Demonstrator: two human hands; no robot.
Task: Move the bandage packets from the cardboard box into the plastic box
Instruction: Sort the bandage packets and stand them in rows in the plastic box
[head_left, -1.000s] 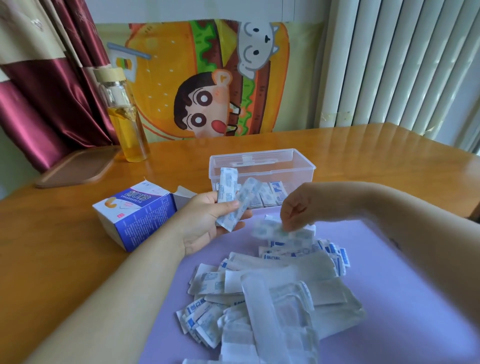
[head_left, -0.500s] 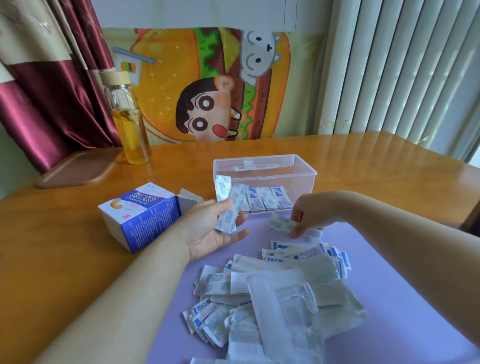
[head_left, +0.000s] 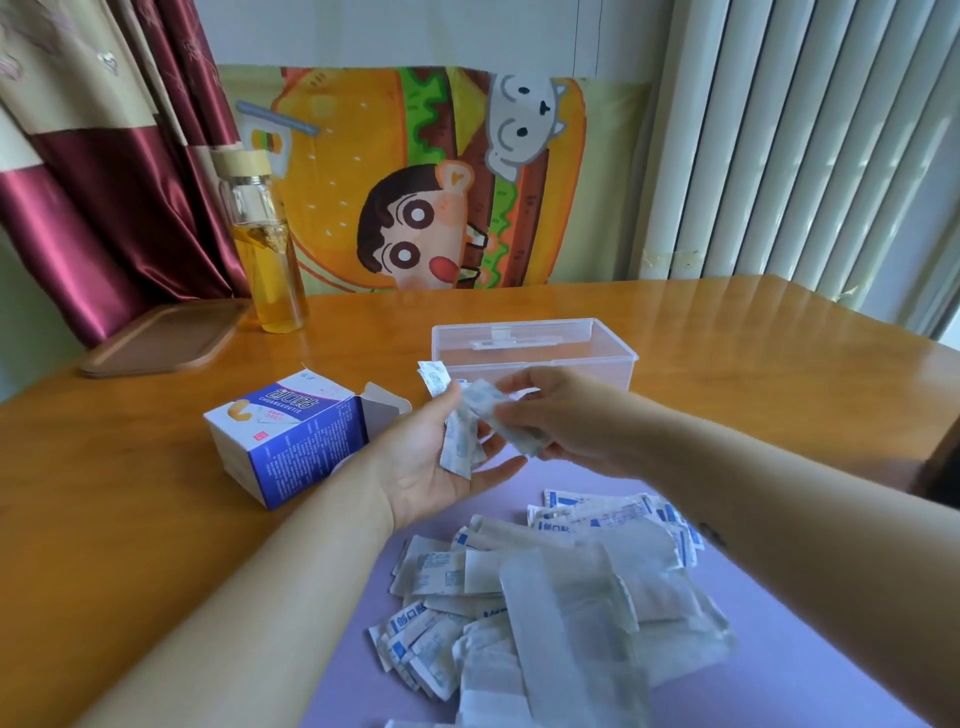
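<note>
Here, left hand (head_left: 423, 465) half-open, cradles bandage packets (head_left: 458, 446) (thumb pinning them); right hand (head_left: 571, 421) pinches one, fingers curled.

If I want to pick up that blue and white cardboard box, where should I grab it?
Probably from above, across the closed half of the cardboard box, squeezing the near blue face against the far face. It lies flat with the open flap pointing toward the plastic box, so that end would likely cave in.
</note>
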